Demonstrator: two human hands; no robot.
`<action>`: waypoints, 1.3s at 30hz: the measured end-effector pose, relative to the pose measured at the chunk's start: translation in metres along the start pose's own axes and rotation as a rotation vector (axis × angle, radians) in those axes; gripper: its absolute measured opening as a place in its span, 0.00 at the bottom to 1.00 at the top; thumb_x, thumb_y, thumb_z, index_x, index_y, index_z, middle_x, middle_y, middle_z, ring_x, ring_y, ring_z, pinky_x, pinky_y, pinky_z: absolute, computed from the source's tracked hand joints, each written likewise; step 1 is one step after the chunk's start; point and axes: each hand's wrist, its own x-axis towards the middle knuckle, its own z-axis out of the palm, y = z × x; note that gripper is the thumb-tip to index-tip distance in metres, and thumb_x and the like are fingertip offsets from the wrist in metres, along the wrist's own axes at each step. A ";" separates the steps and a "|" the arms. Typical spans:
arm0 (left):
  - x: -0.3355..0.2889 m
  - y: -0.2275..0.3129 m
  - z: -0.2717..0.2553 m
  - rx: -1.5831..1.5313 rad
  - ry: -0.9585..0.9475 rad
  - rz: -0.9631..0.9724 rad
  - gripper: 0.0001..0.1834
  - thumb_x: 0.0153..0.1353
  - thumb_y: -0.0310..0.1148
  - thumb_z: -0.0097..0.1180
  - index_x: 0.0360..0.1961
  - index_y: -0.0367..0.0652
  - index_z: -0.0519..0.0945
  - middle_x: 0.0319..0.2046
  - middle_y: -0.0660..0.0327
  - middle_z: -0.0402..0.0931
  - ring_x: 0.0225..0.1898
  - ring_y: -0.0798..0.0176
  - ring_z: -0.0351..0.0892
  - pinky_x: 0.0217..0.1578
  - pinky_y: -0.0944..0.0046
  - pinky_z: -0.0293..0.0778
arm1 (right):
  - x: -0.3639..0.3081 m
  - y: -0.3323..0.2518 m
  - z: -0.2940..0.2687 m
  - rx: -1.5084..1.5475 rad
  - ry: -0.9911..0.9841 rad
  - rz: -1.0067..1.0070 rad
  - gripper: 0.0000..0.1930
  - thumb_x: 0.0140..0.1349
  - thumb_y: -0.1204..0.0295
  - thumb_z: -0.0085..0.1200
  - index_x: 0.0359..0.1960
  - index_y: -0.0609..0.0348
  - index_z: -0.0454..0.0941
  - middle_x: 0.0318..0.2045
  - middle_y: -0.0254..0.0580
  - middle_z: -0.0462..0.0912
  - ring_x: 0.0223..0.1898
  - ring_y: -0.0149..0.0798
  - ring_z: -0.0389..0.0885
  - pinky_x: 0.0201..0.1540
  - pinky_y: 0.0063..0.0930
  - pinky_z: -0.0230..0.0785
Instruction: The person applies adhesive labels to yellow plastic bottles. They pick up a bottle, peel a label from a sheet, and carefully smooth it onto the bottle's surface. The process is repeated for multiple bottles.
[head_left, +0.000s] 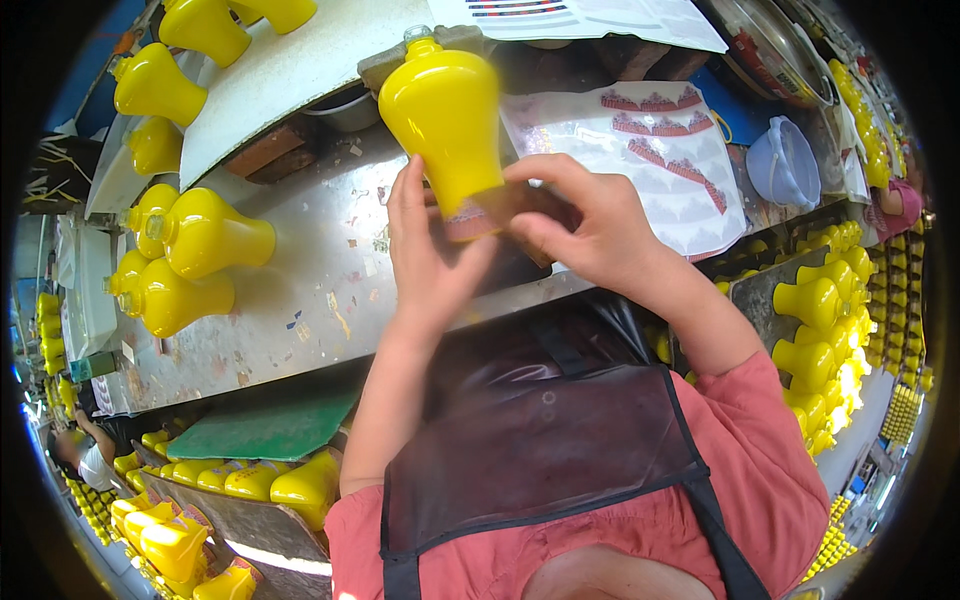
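A glossy yellow vase-shaped bottle (445,115) with a clear glass neck leans away from me over the metal worktable, its neck end at a dark block (378,68). My left hand (430,250) grips it near the base, fingers along its left side and thumb at the bottom. A pink-red patterned decal band (466,219) lies around the base. My right hand (590,210) is beside the base on the right, thumb and index finger curled toward it around a dark, blurred piece that I cannot make out.
Right of the bottle lies a decal sheet (665,185) with red patterned strips; a pale blue bucket (783,165) stands beyond it. Several yellow bottles (215,235) lie on the worktable (290,325) at left. More bottles (815,305) fill racks at right. A green board (265,425) is below left.
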 end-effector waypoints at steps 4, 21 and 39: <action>-0.001 0.003 0.007 -0.145 0.039 -0.122 0.52 0.52 0.31 0.74 0.75 0.38 0.56 0.65 0.46 0.64 0.54 0.53 0.75 0.54 0.55 0.75 | 0.037 -0.009 -0.006 -0.376 -0.047 -0.249 0.17 0.59 0.72 0.68 0.50 0.49 0.82 0.32 0.43 0.87 0.32 0.46 0.87 0.31 0.34 0.78; -0.003 0.001 0.002 -0.053 0.004 -0.043 0.56 0.48 0.30 0.75 0.76 0.39 0.55 0.69 0.44 0.60 0.63 0.43 0.70 0.60 0.47 0.72 | 0.059 -0.025 -0.003 -0.594 -0.022 -0.561 0.12 0.56 0.69 0.67 0.43 0.47 0.83 0.24 0.36 0.77 0.24 0.44 0.79 0.26 0.38 0.70; -0.002 0.002 0.007 0.276 0.046 0.039 0.64 0.42 0.30 0.83 0.78 0.39 0.55 0.70 0.46 0.60 0.64 0.48 0.69 0.55 0.56 0.77 | 0.023 0.015 -0.001 -0.360 0.147 -0.408 0.18 0.55 0.73 0.71 0.48 0.47 0.84 0.27 0.38 0.83 0.26 0.43 0.81 0.29 0.36 0.72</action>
